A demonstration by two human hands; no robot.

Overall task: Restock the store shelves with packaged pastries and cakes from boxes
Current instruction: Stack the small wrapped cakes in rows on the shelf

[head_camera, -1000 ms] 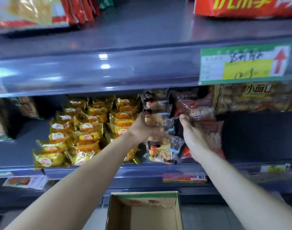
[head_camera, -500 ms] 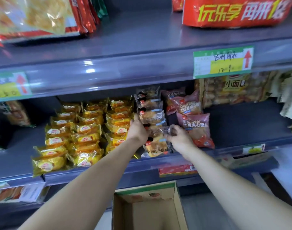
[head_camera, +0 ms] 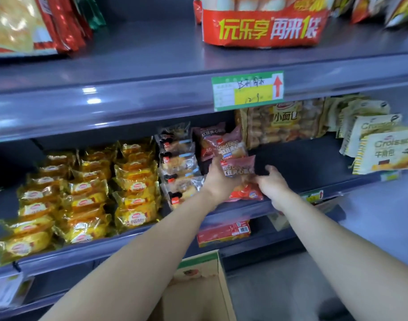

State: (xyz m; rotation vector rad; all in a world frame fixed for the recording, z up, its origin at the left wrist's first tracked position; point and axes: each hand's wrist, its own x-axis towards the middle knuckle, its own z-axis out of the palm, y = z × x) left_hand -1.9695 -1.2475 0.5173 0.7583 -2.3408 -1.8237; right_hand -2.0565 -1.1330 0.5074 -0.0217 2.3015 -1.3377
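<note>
On the middle shelf (head_camera: 302,163) lies a row of brown-red red bean pastry packs. My left hand (head_camera: 218,181) grips the left side of the front red bean pack (head_camera: 238,166), and my right hand (head_camera: 271,181) pinches its right side. More red bean packs (head_camera: 221,141) stand behind it. Left of them runs a column of clear-wrapped pastries (head_camera: 178,165), then rows of yellow cake packs (head_camera: 87,193). A cardboard box (head_camera: 198,290) sits open below my arms; no packs show in the part I can see.
The upper shelf edge (head_camera: 128,105) with a green price tag (head_camera: 247,90) overhangs the hands. A big bag of small breads (head_camera: 284,122) and croissant packs (head_camera: 381,147) stand at the right. A dark bare stretch of shelf lies right of my right hand. A red bag (head_camera: 263,26) sits above.
Both hands moved right, from the clear-wrapped pastry column to the red bean packs, and now hold the front one. The camera view shifted right and down.
</note>
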